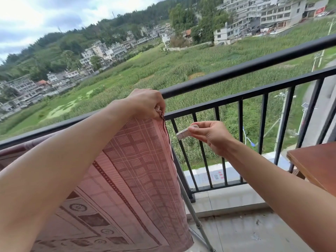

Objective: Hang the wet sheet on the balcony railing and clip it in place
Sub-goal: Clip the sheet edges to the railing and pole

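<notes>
A pink patterned sheet (138, 160) hangs over the black balcony railing (236, 71) and drapes down on the near side. My left hand (145, 102) pinches the sheet's right top edge at the top rail. My right hand (209, 133) holds a pale clip (184, 134) just right of the sheet's edge, below the top rail and in front of the bars. The clip does not touch the sheet.
A brown wooden table (316, 160) stands at the right, close to the railing. A thin metal pole (192, 211) leans against the railing below the sheet's edge. The grey balcony floor (245, 233) lies below. Fields and buildings lie beyond.
</notes>
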The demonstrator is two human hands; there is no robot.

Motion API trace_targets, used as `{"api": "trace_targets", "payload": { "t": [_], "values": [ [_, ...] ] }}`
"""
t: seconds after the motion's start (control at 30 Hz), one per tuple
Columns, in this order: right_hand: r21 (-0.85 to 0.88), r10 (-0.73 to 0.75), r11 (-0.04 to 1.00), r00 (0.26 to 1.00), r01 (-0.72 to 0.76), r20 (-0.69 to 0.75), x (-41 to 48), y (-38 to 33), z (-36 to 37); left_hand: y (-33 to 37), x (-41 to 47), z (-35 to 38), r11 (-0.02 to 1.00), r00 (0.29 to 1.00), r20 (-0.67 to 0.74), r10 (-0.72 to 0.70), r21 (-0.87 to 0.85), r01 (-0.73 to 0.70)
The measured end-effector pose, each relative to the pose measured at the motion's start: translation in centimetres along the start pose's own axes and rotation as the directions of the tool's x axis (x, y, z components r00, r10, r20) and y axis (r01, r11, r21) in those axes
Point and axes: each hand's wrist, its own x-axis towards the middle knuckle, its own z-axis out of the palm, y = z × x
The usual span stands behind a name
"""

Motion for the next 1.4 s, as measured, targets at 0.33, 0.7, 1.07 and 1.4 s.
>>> {"api": "trace_targets", "payload": {
  "t": [0.33,0.7,1.07,1.4],
  "values": [
    [0.049,-0.115,0.993,0.989,0.110,0.096,0.8,2.4,4.4,-2.0,-1.8,1.6,1.000,1.000,-0.014,-0.015,0.006,0.016],
    [0.044,-0.099,0.995,0.982,0.093,0.161,0.1,5.6,7.2,-1.1,-3.9,2.3,0.999,0.998,-0.058,-0.025,-0.022,0.023],
    [-0.152,0.013,0.988,0.988,0.011,0.155,-2.4,5.9,1.9,-0.9,-8.2,2.7,0.901,0.921,-0.373,-0.115,-0.429,-0.061],
    [-0.327,0.033,0.944,0.998,-0.050,-0.057,-6.0,8.5,-3.6,5.8,-15.3,14.0,0.677,0.984,-0.003,-0.178,-0.726,0.121]
  ]
}}
